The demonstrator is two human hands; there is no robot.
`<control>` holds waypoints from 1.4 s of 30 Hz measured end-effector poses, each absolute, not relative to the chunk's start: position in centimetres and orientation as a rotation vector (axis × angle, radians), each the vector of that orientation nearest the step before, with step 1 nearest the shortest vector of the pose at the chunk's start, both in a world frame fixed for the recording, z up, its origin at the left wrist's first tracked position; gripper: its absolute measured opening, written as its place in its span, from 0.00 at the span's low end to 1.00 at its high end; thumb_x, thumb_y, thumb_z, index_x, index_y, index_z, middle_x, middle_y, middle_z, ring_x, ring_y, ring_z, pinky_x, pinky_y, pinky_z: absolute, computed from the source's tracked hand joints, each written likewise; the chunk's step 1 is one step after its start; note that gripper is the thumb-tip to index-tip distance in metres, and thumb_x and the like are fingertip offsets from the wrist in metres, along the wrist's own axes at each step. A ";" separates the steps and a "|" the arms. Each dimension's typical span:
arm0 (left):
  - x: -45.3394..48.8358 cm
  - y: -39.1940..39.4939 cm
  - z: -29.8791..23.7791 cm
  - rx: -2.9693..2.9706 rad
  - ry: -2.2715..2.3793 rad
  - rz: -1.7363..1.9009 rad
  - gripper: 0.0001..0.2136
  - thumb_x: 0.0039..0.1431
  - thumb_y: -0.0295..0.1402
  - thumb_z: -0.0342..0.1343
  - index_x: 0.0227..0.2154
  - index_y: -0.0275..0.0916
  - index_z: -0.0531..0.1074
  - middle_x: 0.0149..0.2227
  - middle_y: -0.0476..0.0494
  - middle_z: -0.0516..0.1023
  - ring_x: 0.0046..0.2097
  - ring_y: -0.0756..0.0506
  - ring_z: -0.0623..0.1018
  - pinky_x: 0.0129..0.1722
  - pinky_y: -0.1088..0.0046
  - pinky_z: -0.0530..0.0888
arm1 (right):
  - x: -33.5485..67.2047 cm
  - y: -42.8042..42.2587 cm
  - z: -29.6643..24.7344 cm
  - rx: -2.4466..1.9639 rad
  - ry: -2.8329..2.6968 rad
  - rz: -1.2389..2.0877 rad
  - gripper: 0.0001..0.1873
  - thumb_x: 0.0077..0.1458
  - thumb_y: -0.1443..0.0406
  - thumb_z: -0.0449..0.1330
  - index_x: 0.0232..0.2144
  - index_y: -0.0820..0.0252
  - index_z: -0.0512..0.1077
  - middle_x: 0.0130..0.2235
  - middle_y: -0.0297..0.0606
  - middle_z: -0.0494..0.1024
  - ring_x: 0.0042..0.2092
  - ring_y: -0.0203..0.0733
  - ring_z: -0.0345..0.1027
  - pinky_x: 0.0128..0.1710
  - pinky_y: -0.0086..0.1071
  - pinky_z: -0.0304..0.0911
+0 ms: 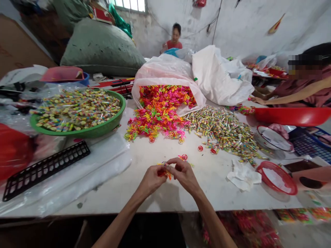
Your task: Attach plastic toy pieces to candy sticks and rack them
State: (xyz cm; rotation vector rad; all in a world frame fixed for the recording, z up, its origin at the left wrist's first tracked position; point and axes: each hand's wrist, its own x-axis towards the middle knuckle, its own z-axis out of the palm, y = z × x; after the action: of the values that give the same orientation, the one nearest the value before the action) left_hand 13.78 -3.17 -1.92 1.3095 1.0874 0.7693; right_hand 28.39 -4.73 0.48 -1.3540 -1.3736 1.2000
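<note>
My left hand point(152, 177) and my right hand point(184, 175) meet over the white table, fingertips pinched together. Between them sits a small orange and yellow plastic piece point(169, 175), mostly covered by the fingers, so its exact kind is unclear. Just beyond my right hand lies a red plastic ring with spokes point(184, 157). Farther off, a heap of bright plastic pieces point(157, 122) in red, pink, yellow and green spills from a white sack point(162, 72). To its right spreads a pile of small wrapped candy tubes point(222, 129).
At left stand a green basin point(103, 131) full of wrapped tubes, a black slotted rack point(48, 168) and clear plastic bags point(103, 172). At right are a red basket point(294, 187), crumpled tissue point(244, 177) and a red tray point(292, 116). A co-worker's arm point(297, 92) reaches in behind the tray.
</note>
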 end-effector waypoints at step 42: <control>11.8 7.7 -1.5 2.135 1.742 0.593 0.13 0.56 0.28 0.43 0.39 0.36 0.71 0.42 0.38 0.71 0.43 0.42 0.70 0.43 0.63 0.66 | 34.2 -2.2 -2.7 -1.762 -1.691 0.530 0.13 0.54 0.61 0.50 0.36 0.58 0.71 0.35 0.39 0.74 0.34 0.40 0.67 0.34 0.31 0.61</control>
State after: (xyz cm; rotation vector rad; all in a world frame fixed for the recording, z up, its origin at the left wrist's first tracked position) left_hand 11.85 7.65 -1.49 2.1354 1.7420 0.5927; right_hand 34.23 -2.21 -2.74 -1.7622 -1.6915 0.5303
